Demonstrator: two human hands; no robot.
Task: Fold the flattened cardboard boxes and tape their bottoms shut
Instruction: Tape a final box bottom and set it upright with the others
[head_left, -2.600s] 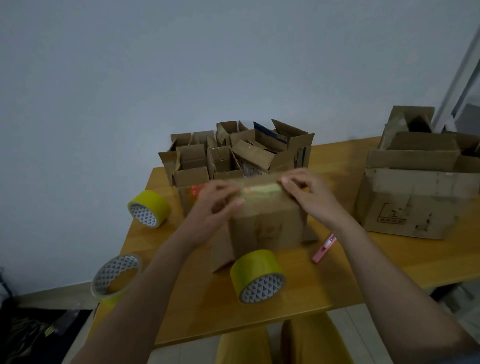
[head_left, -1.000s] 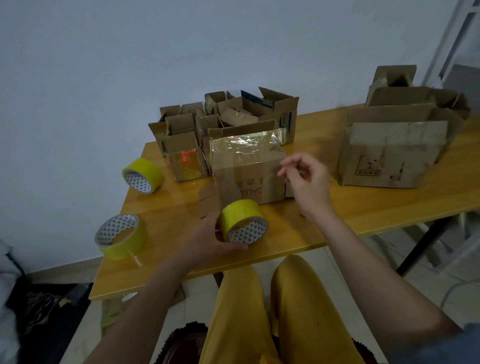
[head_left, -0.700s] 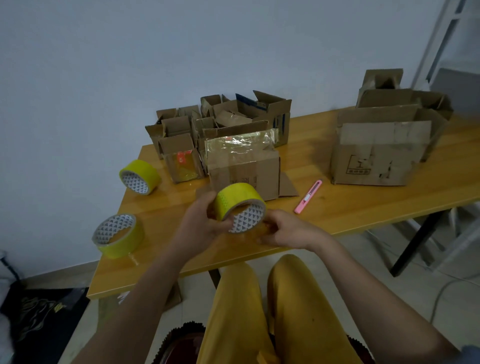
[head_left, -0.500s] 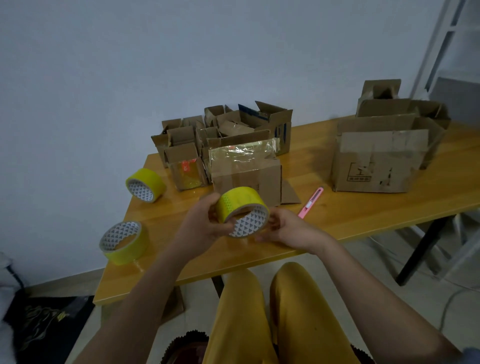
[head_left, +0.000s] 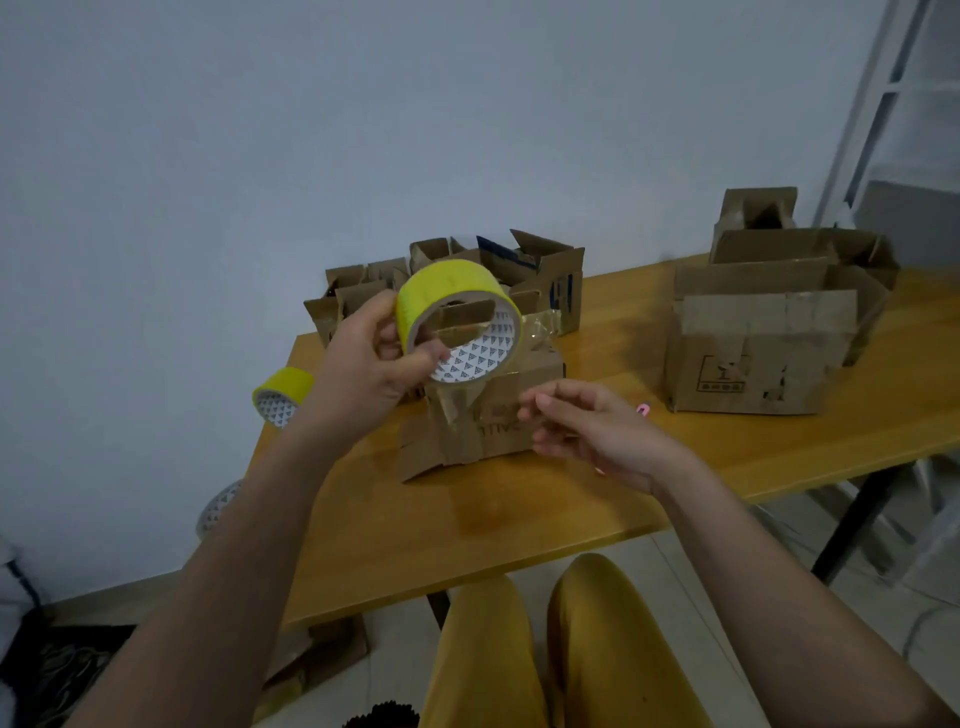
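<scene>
- Since half a second ago, the tape roll (head_left: 457, 322) has risen to mid-frame, and the right hand (head_left: 597, 431) has left it.
- Left hand (head_left: 371, 371) is gripping the roll, its fingers (head_left: 415, 358) pinching the rim; a loose strip (head_left: 449, 400) is hanging below.
- Right hand's fingers (head_left: 540, 402) are hovering loosely curled and spread, holding nothing.
- Box (head_left: 498, 410) is sitting on the counter (head_left: 467, 519) behind both hands, mid-frame.
- Another roll (head_left: 283, 392) is lying at centre left.
</scene>
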